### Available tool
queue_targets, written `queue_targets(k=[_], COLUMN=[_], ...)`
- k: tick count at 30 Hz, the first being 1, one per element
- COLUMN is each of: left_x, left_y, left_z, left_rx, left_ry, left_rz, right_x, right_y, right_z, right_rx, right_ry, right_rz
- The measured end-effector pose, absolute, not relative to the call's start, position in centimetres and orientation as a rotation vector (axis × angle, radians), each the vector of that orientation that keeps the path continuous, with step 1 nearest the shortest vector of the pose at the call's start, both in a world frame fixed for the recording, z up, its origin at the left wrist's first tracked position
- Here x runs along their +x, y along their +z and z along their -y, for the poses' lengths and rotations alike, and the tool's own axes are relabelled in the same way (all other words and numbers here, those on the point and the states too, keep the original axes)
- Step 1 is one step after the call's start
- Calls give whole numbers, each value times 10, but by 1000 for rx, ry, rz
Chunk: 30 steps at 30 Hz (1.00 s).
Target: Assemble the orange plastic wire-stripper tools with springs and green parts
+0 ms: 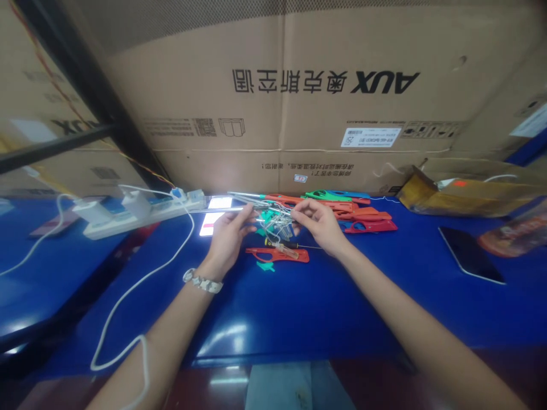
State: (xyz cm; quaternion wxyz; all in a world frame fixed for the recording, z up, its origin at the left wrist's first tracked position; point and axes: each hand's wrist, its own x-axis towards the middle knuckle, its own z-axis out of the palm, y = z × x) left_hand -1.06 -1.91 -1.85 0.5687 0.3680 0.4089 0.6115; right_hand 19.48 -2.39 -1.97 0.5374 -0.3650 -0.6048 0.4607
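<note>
My left hand (228,236) pinches thin silvery metal tubes (252,200) between thumb and fingers. My right hand (318,225) is closed too, thumb against fingertips, at the other end of the metal parts; what exactly it pinches is too small to tell. Between the hands lies a tangle of thin wires and clear pieces (280,222), with green plastic triggers (265,217) under it. Nearer me rests an orange lighter-shaped casing half (294,256), a loose green trigger (265,266) and a screwdriver with a yellow-and-black handle (282,244).
Orange casings (367,219) and a green casing (320,195) are piled behind my right hand. A white power strip (141,215) with a cable is on the left, a lit phone (210,223) beside it. To the right are a dark phone (468,254), a bottle (515,232) and an opened carton (461,185).
</note>
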Motion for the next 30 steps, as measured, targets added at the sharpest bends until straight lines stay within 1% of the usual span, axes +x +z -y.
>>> queue_targets(k=[5, 11, 20, 26, 30], left_x=[-11, -6, 2, 3, 1], left_y=[-22, -22, -22, -22, -21], left_z=[18, 21, 27, 31, 31], left_rx=[875, 917, 959, 976, 948], left_ry=[1448, 1434, 1402, 1306, 1255], left_rz=[-950, -963, -966, -893, -840], right_x=[201, 192, 165, 155, 146], right_y=[-25, -35, -24, -22, -24], right_z=[33, 31, 33, 31, 28], right_rx=[-919, -870, -1071, -1077, -1104], right_ry=[1190, 1176, 713, 648, 419], right_rz=[1424, 1339, 1711, 1731, 1853])
